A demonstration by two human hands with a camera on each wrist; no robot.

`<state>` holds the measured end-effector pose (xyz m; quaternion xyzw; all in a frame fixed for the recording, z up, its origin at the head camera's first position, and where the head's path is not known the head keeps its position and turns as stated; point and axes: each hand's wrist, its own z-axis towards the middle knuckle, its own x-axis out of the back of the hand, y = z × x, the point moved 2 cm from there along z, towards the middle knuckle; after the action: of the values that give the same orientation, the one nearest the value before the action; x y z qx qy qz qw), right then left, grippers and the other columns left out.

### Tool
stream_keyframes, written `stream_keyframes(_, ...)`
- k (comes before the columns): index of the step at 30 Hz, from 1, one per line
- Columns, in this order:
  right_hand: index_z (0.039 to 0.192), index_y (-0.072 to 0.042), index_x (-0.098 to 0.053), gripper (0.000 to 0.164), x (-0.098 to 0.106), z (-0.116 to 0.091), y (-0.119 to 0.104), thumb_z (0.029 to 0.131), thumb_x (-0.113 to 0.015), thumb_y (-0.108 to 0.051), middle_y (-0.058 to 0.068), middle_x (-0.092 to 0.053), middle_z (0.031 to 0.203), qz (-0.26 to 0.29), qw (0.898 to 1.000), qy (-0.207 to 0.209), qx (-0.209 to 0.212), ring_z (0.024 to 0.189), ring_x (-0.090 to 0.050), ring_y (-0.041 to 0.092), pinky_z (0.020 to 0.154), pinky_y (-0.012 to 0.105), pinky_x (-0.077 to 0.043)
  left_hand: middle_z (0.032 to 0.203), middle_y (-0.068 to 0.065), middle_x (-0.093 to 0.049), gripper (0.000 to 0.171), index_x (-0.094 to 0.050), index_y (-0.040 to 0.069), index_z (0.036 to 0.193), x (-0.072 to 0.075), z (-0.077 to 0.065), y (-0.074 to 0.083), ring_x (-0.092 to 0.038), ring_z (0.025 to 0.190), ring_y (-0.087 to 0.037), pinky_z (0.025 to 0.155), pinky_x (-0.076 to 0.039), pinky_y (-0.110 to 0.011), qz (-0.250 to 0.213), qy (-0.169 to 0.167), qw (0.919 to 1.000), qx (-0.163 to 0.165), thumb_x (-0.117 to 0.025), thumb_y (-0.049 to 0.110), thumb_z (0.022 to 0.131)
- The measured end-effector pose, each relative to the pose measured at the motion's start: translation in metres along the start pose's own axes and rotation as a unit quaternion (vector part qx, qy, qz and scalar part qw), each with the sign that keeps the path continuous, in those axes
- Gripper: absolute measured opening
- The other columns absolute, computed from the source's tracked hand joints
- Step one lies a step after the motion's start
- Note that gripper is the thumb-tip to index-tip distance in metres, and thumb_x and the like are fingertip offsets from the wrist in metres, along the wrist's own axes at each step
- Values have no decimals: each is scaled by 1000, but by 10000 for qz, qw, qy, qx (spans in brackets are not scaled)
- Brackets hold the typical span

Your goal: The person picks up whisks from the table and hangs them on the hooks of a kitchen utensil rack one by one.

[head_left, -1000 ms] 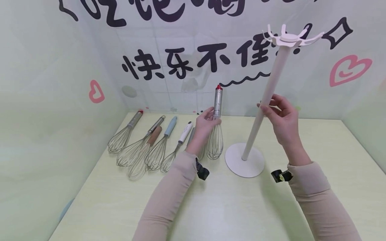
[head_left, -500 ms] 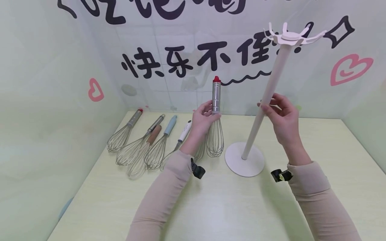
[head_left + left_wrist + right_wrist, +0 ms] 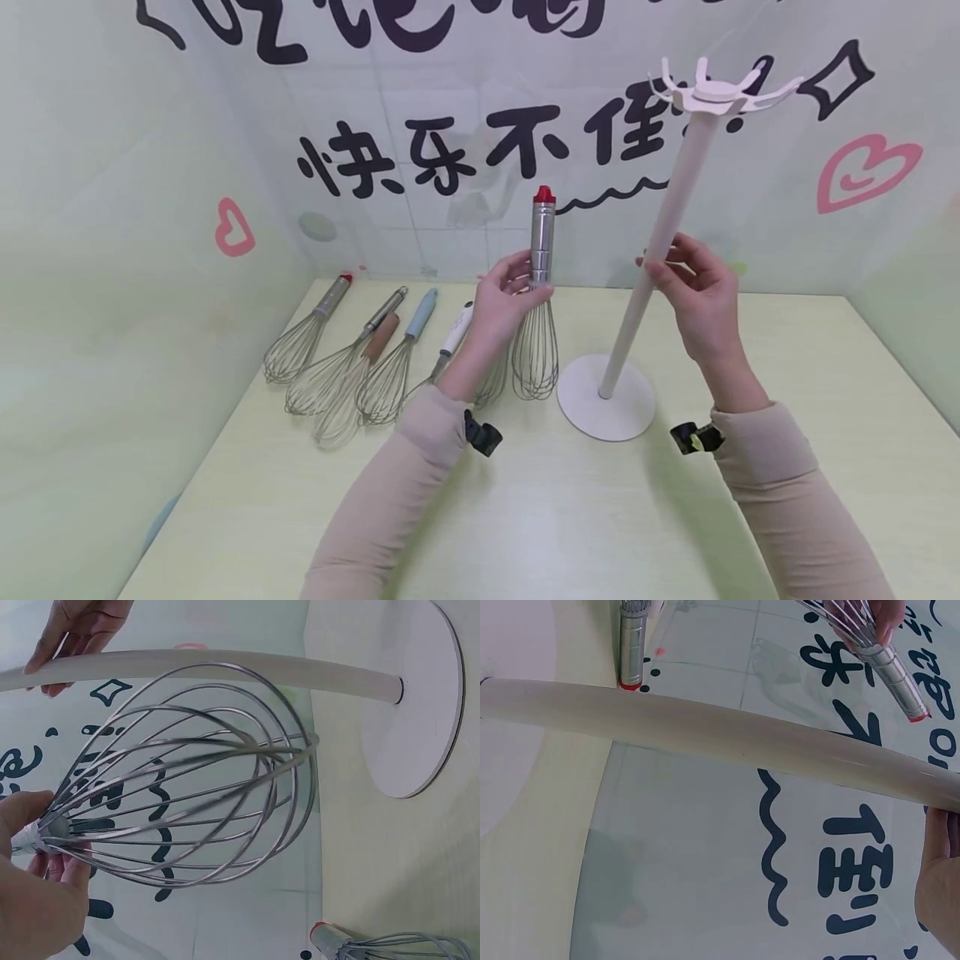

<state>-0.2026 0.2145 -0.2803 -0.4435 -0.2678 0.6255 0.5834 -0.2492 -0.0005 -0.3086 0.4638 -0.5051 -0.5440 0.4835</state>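
Observation:
In the head view, my left hand (image 3: 497, 310) pinches a steel whisk (image 3: 542, 229) where the handle meets the wires. Its red-tipped handle points up and its wire head (image 3: 187, 780) hangs down, left of the stand. A white stand with a slim pole (image 3: 679, 179) leans slightly right in this view. My right hand (image 3: 707, 304) holds that pole about midway up, thumb in front. Curved hooks (image 3: 716, 93) ring the stand's top, and its round base (image 3: 585, 408) is on the table. No hook in view bears a whisk.
Left on the table (image 3: 570, 517) lie several whisks: a grey red-tipped one (image 3: 328, 298), a steel one (image 3: 386, 308), a brown-handled one (image 3: 382, 337), a blue one (image 3: 422, 312) and a white one (image 3: 457, 329). Another whisk (image 3: 491, 385) is partly behind my left arm. A printed cloth wall (image 3: 420, 242) stands behind.
My left hand has lifted the whisk a little higher, its wrist and forearm shifting left. The right hand stays on the pole, and the stand keeps its place.

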Motion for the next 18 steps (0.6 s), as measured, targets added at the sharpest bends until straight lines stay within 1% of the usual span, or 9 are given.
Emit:
stream_keyframes(5,108,-17,-71,31,0,-1,1,86,-65,3,-6,-68,88,-78,9999,152,-24,82,-67,5,77,15,-57,131,-9,-57,58,-49,13,135,-2,-5,5,-58,119,-24,101,-51,-33,-3,-147,9999,-81,-69,0,82)
stream_keyframes(9,105,-20,-72,31,-1,-1,1,86,-65,4,-8,-70,86,-176,9996,229,-56,82,-64,5,76,14,-56,132,-8,-56,59,-48,13,136,-3,-10,9,-57,119,-23,102,-50,-32,-4,-234,9997,-94,-69,1,82)
stream_keyframes(18,103,-22,-72,32,0,0,-1,86,-64,4,-9,-69,85,-245,9993,262,-129,80,-63,4,76,13,-56,133,-7,-56,60,-49,13,136,-7,-19,23,-56,122,-22,104,-48,-32,88,-371,9988,-313,-70,1,81)
